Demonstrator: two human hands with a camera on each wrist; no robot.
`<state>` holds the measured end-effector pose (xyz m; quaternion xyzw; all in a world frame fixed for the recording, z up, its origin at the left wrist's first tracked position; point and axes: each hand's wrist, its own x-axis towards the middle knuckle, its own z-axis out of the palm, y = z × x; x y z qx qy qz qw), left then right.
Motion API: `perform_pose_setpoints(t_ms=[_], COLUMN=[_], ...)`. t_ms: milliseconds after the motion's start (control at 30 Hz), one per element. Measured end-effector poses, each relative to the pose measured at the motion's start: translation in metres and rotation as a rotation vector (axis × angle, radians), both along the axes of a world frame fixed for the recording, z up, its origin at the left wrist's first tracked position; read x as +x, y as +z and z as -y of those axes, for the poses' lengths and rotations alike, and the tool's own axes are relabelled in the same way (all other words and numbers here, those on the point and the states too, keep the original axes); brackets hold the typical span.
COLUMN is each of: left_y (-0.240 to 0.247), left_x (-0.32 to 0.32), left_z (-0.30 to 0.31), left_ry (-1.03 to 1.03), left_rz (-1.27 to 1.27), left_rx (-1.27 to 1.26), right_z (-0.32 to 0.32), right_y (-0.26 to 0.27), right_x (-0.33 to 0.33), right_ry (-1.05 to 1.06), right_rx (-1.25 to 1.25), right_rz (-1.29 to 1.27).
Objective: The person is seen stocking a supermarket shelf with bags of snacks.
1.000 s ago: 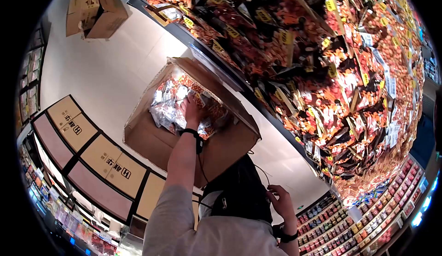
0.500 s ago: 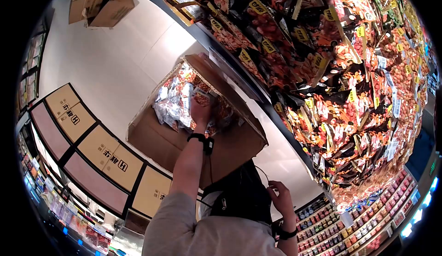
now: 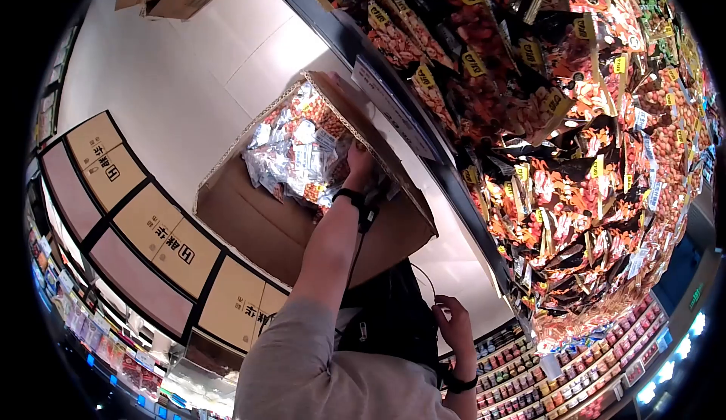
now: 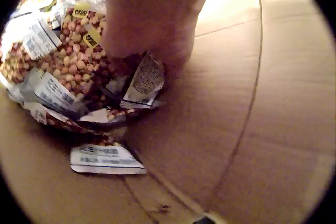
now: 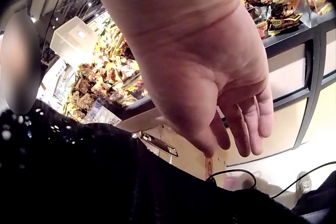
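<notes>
Packets [image 3: 291, 151] of red-skinned nuts fill one end of the open cardboard box [image 3: 249, 227], which sits at about ten o'clock from the middle of your head view, just beside the foot of the shelving. Your left hand [image 3: 359, 161] is down inside that box, at the three o'clock edge of the heap. From the wrist camera your left hand [image 4: 152, 19] is dug in among the packets [image 4: 68, 61], with a barcoded packet corner [image 4: 147, 79] against it at six o'clock. Your fingertips are buried, so you cannot tell whether they have closed on a packet or only press into the pile. One flat packet [image 4: 105, 159] lies apart on the box floor at seven o'clock.

Your right hand [image 3: 454, 325] hangs at five o'clock, close to the black bag [image 3: 389, 314] on your chest. In its wrist view your right hand [image 5: 210, 77] shows a bare palm with fingers [image 5: 247, 127] loosely straight, holding nothing.

Hanging snack bags [image 3: 575, 155] crowd the shelving from one to four o'clock, and printed cartons [image 3: 162, 242] line up at eight o'clock.
</notes>
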<state>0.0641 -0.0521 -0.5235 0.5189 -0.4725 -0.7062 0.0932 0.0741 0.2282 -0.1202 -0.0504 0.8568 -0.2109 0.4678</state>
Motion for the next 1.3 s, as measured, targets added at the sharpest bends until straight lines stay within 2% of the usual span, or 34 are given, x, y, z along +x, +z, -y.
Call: perform_pose_setpoints(t_ms=[100, 133, 200, 267, 300, 367, 400, 467, 600, 700, 800, 900, 967, 1100, 1200, 1267, 1300], left_y=[-0.004, 0.0, 0.02, 0.065, 0.059, 0.027, 0.02, 0.01, -0.009, -0.015, -0.039, -0.019, 0.024, 0.074, 0.081, 0.071, 0.06], left_x=[0.006, 0.008, 0.014, 0.011, 0.017, 0.032, 0.034, 0.037, 0.036, 0.03, 0.029, 0.027, 0.024, 0.031, 0.052, 0.067, 0.079], left_z=[-0.004, -0.003, 0.001, 0.008, 0.005, -0.006, -0.013, -0.034, -0.06, -0.069, -0.076, -0.056, -0.031, 0.005, 0.018, 0.017, 0.008], left_ry=[0.024, -0.045, -0.407, -0.352, -0.351, -0.48, -0.48, -0.546, -0.65, -0.698, -0.703, -0.741, -0.9, -0.89, -0.862, -1.065, -1.069], left_rz=[-0.028, 0.022, 0.315, 0.409, 0.411, 0.268, 0.267, 0.134, 0.116, 0.234, 0.356, 0.296, 0.33, 0.358, 0.24, 0.41, 0.409], left_rx=[0.044, -0.027, -0.41, -0.546, -0.546, -0.647, -0.649, -0.49, -0.525, -0.462, -0.588, -0.628, -0.473, -0.396, -0.447, -0.431, -0.433], right_z=[-0.002, -0.002, 0.0, -0.001, -0.002, 0.0, 0.0, 0.002, 0.004, 0.0, -0.002, -0.001, 0.0, 0.001, 0.001, 0.0, -0.001], right_y=[-0.002, -0.002, -0.001, -0.005, -0.006, -0.007, -0.007, -0.008, -0.007, -0.009, -0.011, -0.01, -0.01, -0.009, -0.009, -0.011, -0.014], right_x=[0.001, 0.001, 0.001, 0.002, 0.003, 0.003, 0.003, 0.004, 0.008, 0.015, 0.022, 0.025, 0.025, 0.023, 0.02, 0.021, 0.022], right_ry=[0.006, 0.008, 0.043, 0.042, 0.038, 0.042, 0.047, 0.041, 0.019, 0.007, -0.012, -0.001, 0.002, 0.01, 0.006, 0.007, 0.013], right_rx=[0.003, 0.004, 0.019, 0.007, -0.004, -0.003, 0.001, -0.005, -0.004, 0.024, 0.005, 0.0, -0.007, 0.008, -0.002, -0.013, -0.012], right_rz=[-0.001, 0.001, -0.003, -0.003, -0.005, -0.006, -0.007, -0.01, -0.002, 0.013, 0.014, 0.015, 0.02, 0.03, 0.025, 0.022, 0.017])
